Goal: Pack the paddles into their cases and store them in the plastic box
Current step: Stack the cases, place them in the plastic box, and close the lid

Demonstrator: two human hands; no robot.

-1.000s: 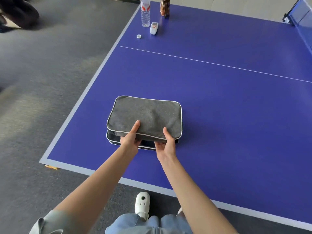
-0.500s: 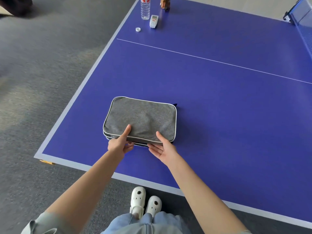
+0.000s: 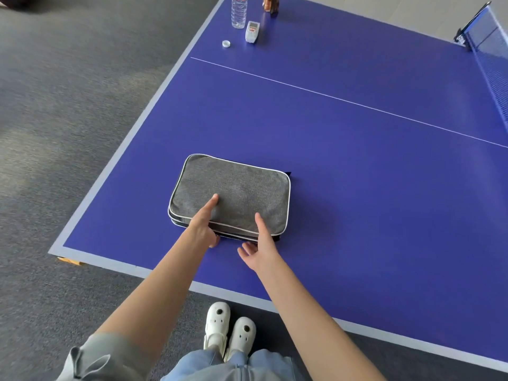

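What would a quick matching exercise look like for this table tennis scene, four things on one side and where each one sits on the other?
Things:
1. grey case
2. bottle cap
3. net
4. left hand

Places:
A. far right of the table
B. thumb pressing on the case's top
C. loose, beside the water bottle
D. flat near the table's near left corner

Pairs: 1-D, 2-C, 3-A, 4-B

Matt grey cloth case (image 3: 236, 193)
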